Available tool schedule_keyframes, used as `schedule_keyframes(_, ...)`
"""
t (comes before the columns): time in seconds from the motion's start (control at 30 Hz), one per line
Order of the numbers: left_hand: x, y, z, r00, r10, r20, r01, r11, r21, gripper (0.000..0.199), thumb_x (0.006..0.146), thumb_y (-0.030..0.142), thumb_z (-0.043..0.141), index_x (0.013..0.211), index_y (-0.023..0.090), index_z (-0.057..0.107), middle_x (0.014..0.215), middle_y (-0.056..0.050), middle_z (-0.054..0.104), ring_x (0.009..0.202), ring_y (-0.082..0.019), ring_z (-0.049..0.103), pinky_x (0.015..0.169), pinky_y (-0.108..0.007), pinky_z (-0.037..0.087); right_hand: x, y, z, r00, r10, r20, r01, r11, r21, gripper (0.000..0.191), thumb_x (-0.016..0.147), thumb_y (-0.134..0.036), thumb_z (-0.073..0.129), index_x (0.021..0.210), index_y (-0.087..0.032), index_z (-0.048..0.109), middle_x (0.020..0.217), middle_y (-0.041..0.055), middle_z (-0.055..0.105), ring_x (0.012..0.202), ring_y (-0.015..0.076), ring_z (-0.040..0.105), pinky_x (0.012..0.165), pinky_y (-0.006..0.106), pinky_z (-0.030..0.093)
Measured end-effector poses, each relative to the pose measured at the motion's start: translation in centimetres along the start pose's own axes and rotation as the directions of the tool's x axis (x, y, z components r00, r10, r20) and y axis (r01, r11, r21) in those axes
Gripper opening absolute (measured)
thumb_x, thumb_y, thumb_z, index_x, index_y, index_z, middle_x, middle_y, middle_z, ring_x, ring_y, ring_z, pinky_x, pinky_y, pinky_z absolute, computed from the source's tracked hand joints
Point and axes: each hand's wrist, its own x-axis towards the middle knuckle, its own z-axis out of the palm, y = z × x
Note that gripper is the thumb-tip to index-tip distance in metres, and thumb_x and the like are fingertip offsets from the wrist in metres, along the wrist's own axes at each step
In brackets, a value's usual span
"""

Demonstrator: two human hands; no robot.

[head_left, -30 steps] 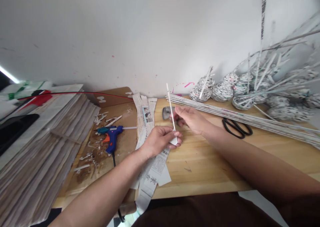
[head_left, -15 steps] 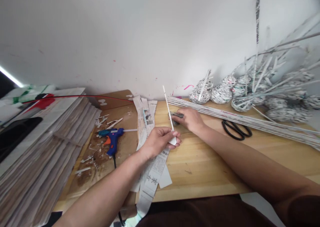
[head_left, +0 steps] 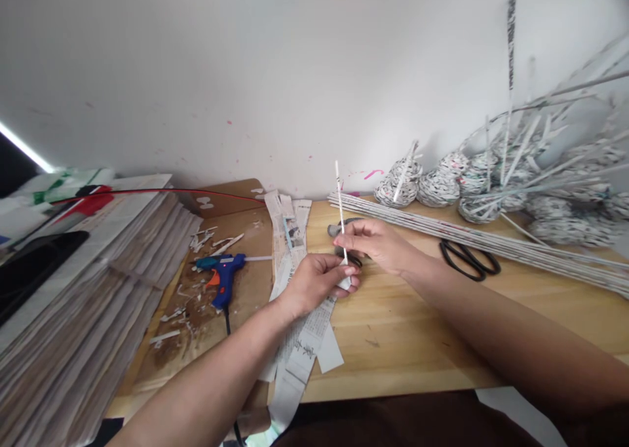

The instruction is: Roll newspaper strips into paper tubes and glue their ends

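Observation:
My left hand (head_left: 324, 276) is closed on the lower end of a thin white rolled-paper stick (head_left: 341, 204), together with a folded piece of white paper (head_left: 346, 280) at its base. The stick points up and stands nearly upright. At its middle, the thumb and fingers of my right hand (head_left: 376, 242) pinch it. Partly hidden behind my hands lies a dark grey object (head_left: 336, 229) whose kind I cannot make out. Under my left hand and forearm run loose newspaper strips (head_left: 307, 342).
Left of the strips, a blue glue gun (head_left: 225, 280) lies on a stained board (head_left: 253, 237) among paper scraps. A newspaper stack (head_left: 108, 270) stands far left. To the right are long paper sticks (head_left: 442, 233), black-handled scissors (head_left: 469, 259) and several woven paper shapes (head_left: 437, 185).
My right hand has left the dark grey object on the table and come nearer, now pinching the stick. The stick has tilted more upright. My left hand keeps its hold.

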Motion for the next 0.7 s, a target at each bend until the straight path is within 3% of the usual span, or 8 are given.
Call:
schedule_keyframes(0.07, 0.02, -0.06, -0.04, 1.000, -0.002, 0.005, 0.002, 1.000, 0.003, 0.035, 0.082, 0.043, 0.064, 0.092, 0.011, 0.070, 0.082, -0.007, 0.067, 0.073, -0.013, 0.062, 0.066, -0.026, 0.052, 0.10, 0.13, -0.11, 0.999, 0.001, -0.049, 0.000, 1.000, 0.021, 0.032, 0.069, -0.044, 0.077, 0.070, -0.015, 0.062, 0.053, -0.0042, 0.054, 0.043, 0.0063, 0.044, 0.042, 0.020, 0.033)
schedule_keyframes(0.2, 0.02, -0.09, -0.12, 1.000, 0.001, 0.004, -0.001, 1.000, 0.019, 0.036, 0.082, 0.045, 0.063, 0.093, 0.011, 0.071, 0.080, -0.007, 0.066, 0.071, -0.013, 0.061, 0.065, -0.025, 0.051, 0.25, 0.39, -0.51, 0.992, 0.037, 0.120, -0.036, 0.999, -0.016, 0.035, 0.077, -0.047, 0.069, 0.088, -0.014, 0.070, 0.063, 0.0003, 0.060, 0.051, 0.0081, 0.049, 0.046, 0.021, 0.037)
schedule_keyframes(0.4, -0.08, -0.24, -0.12, 0.999, -0.013, 0.031, 0.013, 1.000, 0.000, 0.035, 0.082, 0.044, 0.064, 0.092, 0.011, 0.070, 0.080, -0.007, 0.067, 0.073, -0.014, 0.062, 0.067, -0.026, 0.051, 0.34, 0.87, -0.57, 0.999, 0.045, -0.026, -0.043, 0.995, 0.089, 0.030, 0.070, -0.043, 0.077, 0.072, -0.014, 0.067, 0.063, -0.0015, 0.056, 0.050, 0.0069, 0.045, 0.043, 0.021, 0.033)
schedule_keyframes(0.5, -0.08, -0.16, -0.11, 1.000, -0.026, 0.011, 0.026, 1.000, -0.002, 0.035, 0.081, 0.044, 0.065, 0.093, 0.011, 0.070, 0.080, -0.007, 0.067, 0.073, -0.014, 0.063, 0.067, -0.027, 0.053, 0.28, 0.67, -0.89, 0.992, 0.042, 0.119, -0.043, 0.999, 0.009, 0.033, 0.077, -0.045, 0.070, 0.087, -0.014, 0.072, 0.079, 0.0038, 0.064, 0.055, 0.0079, 0.051, 0.047, 0.022, 0.037)
schedule_keyframes(0.57, -0.08, -0.09, -0.09, 0.999, -0.033, 0.010, 0.034, 0.999, -0.006, 0.036, 0.081, 0.044, 0.065, 0.093, 0.011, 0.070, 0.081, -0.008, 0.067, 0.074, -0.015, 0.064, 0.068, -0.027, 0.053, 0.29, 0.60, -0.98, 0.986, 0.049, 0.161, -0.051, 0.999, 0.008, 0.033, 0.077, -0.044, 0.071, 0.088, -0.013, 0.072, 0.076, 0.0039, 0.064, 0.056, 0.0089, 0.052, 0.048, 0.022, 0.039)
schedule_keyframes(0.7, -0.07, -0.08, -0.17, 0.999, -0.034, 0.018, 0.034, 0.999, -0.016, 0.036, 0.081, 0.044, 0.066, 0.093, 0.011, 0.071, 0.081, -0.008, 0.068, 0.072, -0.014, 0.064, 0.067, -0.026, 0.053, 0.43, 0.75, -0.78, 0.998, 0.050, -0.029, -0.046, 0.991, 0.128, 0.030, 0.068, -0.041, 0.079, 0.072, -0.014, 0.066, 0.062, -0.0007, 0.058, 0.051, 0.0081, 0.047, 0.045, 0.021, 0.036)
